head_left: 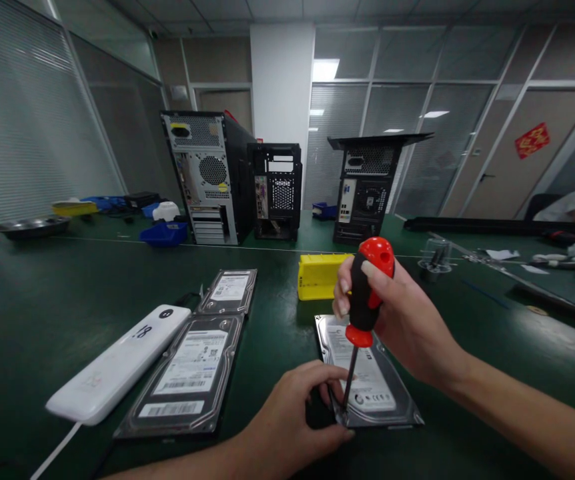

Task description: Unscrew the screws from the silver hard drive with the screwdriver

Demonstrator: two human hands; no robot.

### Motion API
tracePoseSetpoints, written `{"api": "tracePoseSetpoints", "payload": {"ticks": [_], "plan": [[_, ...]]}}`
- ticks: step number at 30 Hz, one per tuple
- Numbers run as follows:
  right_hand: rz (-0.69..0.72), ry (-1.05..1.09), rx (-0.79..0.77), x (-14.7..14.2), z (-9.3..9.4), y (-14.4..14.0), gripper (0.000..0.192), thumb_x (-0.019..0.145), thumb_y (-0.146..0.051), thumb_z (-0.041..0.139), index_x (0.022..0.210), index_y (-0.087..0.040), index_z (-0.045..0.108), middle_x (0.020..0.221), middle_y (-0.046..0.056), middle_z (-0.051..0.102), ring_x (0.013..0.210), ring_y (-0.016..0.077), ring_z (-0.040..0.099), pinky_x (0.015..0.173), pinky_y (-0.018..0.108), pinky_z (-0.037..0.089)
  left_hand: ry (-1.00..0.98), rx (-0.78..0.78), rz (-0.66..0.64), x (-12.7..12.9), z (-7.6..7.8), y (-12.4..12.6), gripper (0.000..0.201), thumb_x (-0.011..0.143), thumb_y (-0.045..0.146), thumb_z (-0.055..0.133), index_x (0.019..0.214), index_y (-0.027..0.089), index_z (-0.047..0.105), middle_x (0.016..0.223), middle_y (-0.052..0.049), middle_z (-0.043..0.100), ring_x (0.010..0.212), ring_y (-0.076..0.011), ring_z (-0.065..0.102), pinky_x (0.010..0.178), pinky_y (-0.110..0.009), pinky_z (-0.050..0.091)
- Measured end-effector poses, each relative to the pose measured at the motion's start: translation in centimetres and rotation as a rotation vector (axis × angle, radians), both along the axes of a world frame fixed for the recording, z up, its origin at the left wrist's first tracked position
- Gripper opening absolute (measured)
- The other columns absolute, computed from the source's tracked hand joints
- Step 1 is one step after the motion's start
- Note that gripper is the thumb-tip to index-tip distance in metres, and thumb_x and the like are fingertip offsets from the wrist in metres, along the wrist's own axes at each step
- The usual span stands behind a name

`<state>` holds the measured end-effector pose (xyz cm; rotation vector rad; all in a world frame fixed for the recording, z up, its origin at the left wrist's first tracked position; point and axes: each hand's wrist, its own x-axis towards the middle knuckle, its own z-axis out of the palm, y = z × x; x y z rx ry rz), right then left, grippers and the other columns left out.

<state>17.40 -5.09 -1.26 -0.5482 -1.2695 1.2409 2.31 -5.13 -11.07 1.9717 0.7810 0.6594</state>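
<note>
**Green bench, one drive under the screwdriver**

Three tower cases (pixel 207 177) at the back. Two hard drives (pixel 187 373) lying untouched at left, beside a white device (pixel 117 363). Third hard drive (pixel 367 373) flat at centre, lid on. Left hand (pixel 292 427) pressing its near corner; right hand (pixel 407 320) wrapped round a red-and-black screwdriver (pixel 365 300), tip at that corner screw. Unscrewing seemingly barely begun.

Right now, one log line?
right hand: grips screwdriver | tip: hard drive corner | left hand: steadies drive

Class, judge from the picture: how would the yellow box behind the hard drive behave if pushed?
The yellow box looks like stiff plastic, probably light. Sitting flat on the green table, it would likely slide rather than tip or roll.
</note>
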Motion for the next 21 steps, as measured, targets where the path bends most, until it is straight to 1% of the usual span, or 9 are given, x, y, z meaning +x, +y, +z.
{"api": "tracePoseSetpoints", "payload": {"ticks": [3,6,9,11,13,15,17,19,21], "plan": [[0.019,-0.004,-0.019,0.35,0.09,-0.20,0.022,0.080,-0.037,0.061,0.091,-0.020,0.052,0.080,-0.001,0.056,0.066,0.0085,0.056,0.064,0.020,0.050,-0.005,0.001,-0.009,-0.05,-0.07,0.03,0.047,0.064,0.010,0.075,0.108,0.019,0.062,0.087,0.001,0.060,0.077,-0.0144,0.053,0.070,-0.023,0.039],[0.039,-0.002,-0.028,0.54,0.07,-0.32,0.030,0.085,-0.044,0.052,0.103,-0.020,0.058,0.081,0.001,0.058,0.070,0.0102,0.057,0.069,0.022,0.050,-0.002,-0.004,-0.019,-0.07,-0.04,0.03,0.047,0.065,0.010,0.075,0.109,0.019,0.061,0.088,0.001,0.060,0.079,-0.0149,0.053,0.071,-0.024,0.039],[0.022,0.030,0.003,0.33,-0.10,-0.10,0.036,0.088,-0.046,0.046,0.113,-0.023,0.053,0.085,0.000,0.057,0.068,0.0102,0.058,0.066,0.024,0.051,0.004,-0.005,-0.018,-0.06,0.07,0.03,0.046,0.065,0.010,0.074,0.108,0.019,0.061,0.089,0.001,0.060,0.079,-0.0150,0.052,0.070,-0.024,0.039],[-0.007,0.033,0.052,0.10,-0.21,0.19,0.033,0.086,-0.045,0.051,0.111,-0.024,0.047,0.086,-0.002,0.056,0.066,0.0095,0.057,0.064,0.024,0.051,0.007,-0.001,-0.016,-0.04,0.14,0.04,0.041,0.066,0.011,0.074,0.105,0.018,0.062,0.089,0.001,0.060,0.078,-0.0149,0.052,0.070,-0.024,0.039],[-0.027,-0.006,0.094,-0.04,-0.25,0.47,0.030,0.083,-0.041,0.058,0.104,-0.024,0.043,0.082,-0.003,0.057,0.065,0.0088,0.056,0.063,0.023,0.051,0.023,-0.002,-0.012,-0.04,0.18,0.06,0.037,0.066,0.012,0.073,0.102,0.019,0.062,0.088,0.001,0.061,0.078,-0.0151,0.051,0.070,-0.024,0.040],[-0.021,-0.042,0.118,0.00,-0.21,0.65,0.028,0.083,-0.036,0.060,0.097,-0.023,0.040,0.080,-0.003,0.059,0.064,0.0084,0.055,0.063,0.022,0.050,0.035,-0.003,-0.011,-0.06,0.18,0.07,0.037,0.066,0.013,0.073,0.101,0.019,0.062,0.088,0.001,0.061,0.078,-0.0154,0.051,0.071,-0.025,0.040],[0.014,-0.049,0.122,0.19,-0.10,0.68,0.022,0.085,-0.033,0.057,0.094,-0.022,0.041,0.081,-0.002,0.060,0.065,0.0086,0.055,0.064,0.022,0.050,0.034,-0.002,-0.013,-0.08,0.16,0.10,0.037,0.067,0.013,0.073,0.101,0.019,0.062,0.089,0.001,0.060,0.078,-0.0154,0.051,0.071,-0.025,0.040],[0.060,-0.025,0.117,0.46,-0.01,0.61,0.015,0.087,-0.032,0.052,0.095,-0.021,0.046,0.087,0.001,0.061,0.068,0.0095,0.056,0.066,0.023,0.050,0.024,0.000,-0.016,-0.10,0.11,0.13,0.035,0.067,0.012,0.072,0.100,0.019,0.062,0.088,0.001,0.060,0.077,-0.0149,0.051,0.070,-0.024,0.039],[0.104,0.010,0.096,0.67,0.01,0.54,0.018,0.090,-0.034,0.045,0.100,-0.020,0.052,0.094,0.002,0.059,0.073,0.0106,0.057,0.069,0.025,0.050,0.022,-0.005,-0.014,-0.10,0.07,0.15,0.036,0.067,0.012,0.072,0.100,0.019,0.061,0.087,0.001,0.059,0.076,-0.0145,0.050,0.070,-0.024,0.039]]}}
